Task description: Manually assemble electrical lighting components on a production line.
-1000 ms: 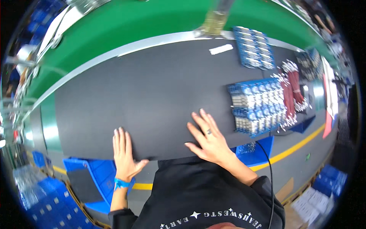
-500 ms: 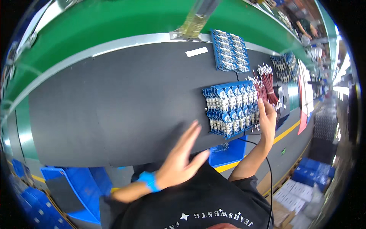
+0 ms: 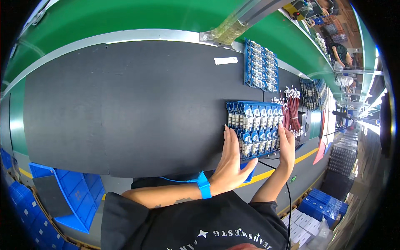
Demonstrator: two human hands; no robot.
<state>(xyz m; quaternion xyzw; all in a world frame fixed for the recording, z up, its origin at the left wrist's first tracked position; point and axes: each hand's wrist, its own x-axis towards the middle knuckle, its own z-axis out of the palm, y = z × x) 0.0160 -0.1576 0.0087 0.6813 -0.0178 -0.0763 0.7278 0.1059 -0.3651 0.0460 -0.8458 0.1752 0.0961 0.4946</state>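
Observation:
A stack of blue circuit board panels (image 3: 255, 129), carrying rows of pale components, lies near the table's front edge at the right. My left hand (image 3: 230, 164) grips its left near corner, with long straight fingers along the left side and the thumb by the near edge. On the opposite side, my right hand (image 3: 286, 146) holds the right edge, its index fingertip against the boards and its thumb mostly hidden. The stack rests between both hands. A blue wrist strap (image 3: 203, 185) with a cord circles my left wrist.
Behind the stack lies another group of board panels (image 3: 261, 66), with a white strip (image 3: 226, 61) beside it. Bundled dark red wires (image 3: 293, 110) with white connectors lie to the right, before more panels (image 3: 313, 93). A metal post (image 3: 233, 29) rises at the back. Blue bins (image 3: 77, 200) stand below left.
My left hand has moved right, from above the bare table to the stack's left side. My right hand has slid down slightly along the right edge. The whole view has shifted a little.

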